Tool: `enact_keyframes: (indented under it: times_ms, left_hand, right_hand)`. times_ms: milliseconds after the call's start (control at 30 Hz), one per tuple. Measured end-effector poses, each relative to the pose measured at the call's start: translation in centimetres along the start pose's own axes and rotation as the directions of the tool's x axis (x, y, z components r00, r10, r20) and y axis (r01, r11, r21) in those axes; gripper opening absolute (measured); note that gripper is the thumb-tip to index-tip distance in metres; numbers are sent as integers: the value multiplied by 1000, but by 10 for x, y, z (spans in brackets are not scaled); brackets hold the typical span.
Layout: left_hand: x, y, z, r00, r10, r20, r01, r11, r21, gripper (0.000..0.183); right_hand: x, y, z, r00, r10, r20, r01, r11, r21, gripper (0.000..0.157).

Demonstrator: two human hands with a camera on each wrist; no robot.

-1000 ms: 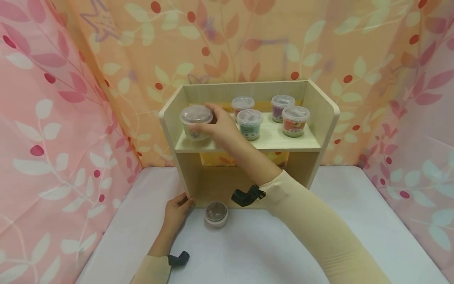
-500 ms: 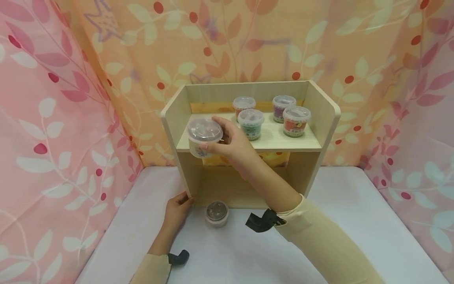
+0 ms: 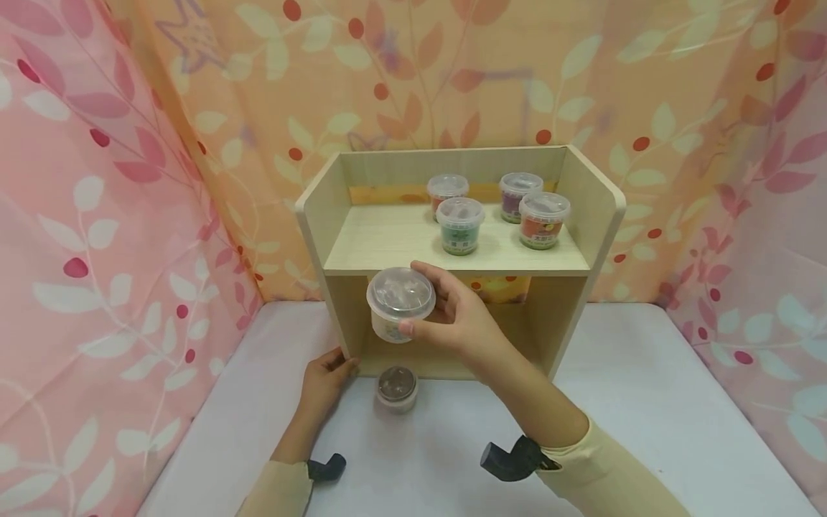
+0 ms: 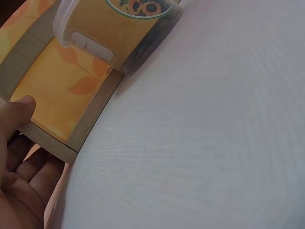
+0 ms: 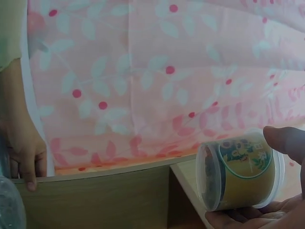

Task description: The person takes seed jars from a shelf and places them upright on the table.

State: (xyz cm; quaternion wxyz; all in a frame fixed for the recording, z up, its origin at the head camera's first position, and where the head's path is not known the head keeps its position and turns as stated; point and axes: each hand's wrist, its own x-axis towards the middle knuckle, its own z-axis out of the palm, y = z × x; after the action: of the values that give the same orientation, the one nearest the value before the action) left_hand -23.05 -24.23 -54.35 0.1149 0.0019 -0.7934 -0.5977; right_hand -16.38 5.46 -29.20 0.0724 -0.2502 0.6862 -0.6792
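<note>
Inspection centres on a pale wooden two-tier shelf unit (image 3: 381, 240) on a white-covered desk (image 3: 439, 452).

The right hand (image 3: 461, 323) holds a squat, round plastic tub with a clear lid and yellow label (image 3: 388, 328), thumb on the near side and fingers behind. This grip is occupied and set to the tub's width. The tub is in front of the shelf unit, towards its left panel, below the front edge of the upper board in the head view. Its lid faces upward; its exact lean cannot be established.

The left hand (image 3: 323, 384) grips the foot of the shelf unit's left panel, its thumb and fingers on opposite sides of the wood.

A second clear-lidded plastic tub, with a yellow sunflower label (image 4: 100, 36), stands on the desk immediately before the shelf unit's lower bay.

Governing relation, by judgement: the held tub lies on the right hand's left side, its short upright axis crossing the grip, with the standing tub beneath it in the head view. The left hand is nearer the standing tub but engaged on the panel.

Four further clear-lidded tubs stand on the upper board: green-labelled (image 3: 460, 233), purple-labelled (image 3: 512, 207), red-labelled (image 3: 541, 228) and orange-labelled (image 3: 439, 207).
</note>
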Motion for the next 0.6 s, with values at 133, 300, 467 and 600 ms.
enact_keyframes:
  times_ms: [133,300,467,600]
  left_hand:
    - [0,0,0,1000,-4,-6,5,1000,11,42]
    - [-1,0,3,1000,-29,-5,29,999,-24,44]
    - [-2,2,4,999,-36,-17,35,998,-48,44]
    - [-2,3,3,999,-23,-22,22,1000,-20,45]
  right_hand:
    - [-8,15,-2,1000,-1,3,1,1000,-2,83]
    - [-21,41,-7,1000,13,4,-13,999,-36,85]
    - [-31,70,-9,998,52,25,-52,998,-20,85]
    - [-38,89,-8,996,79,30,-78,997,-19,85]
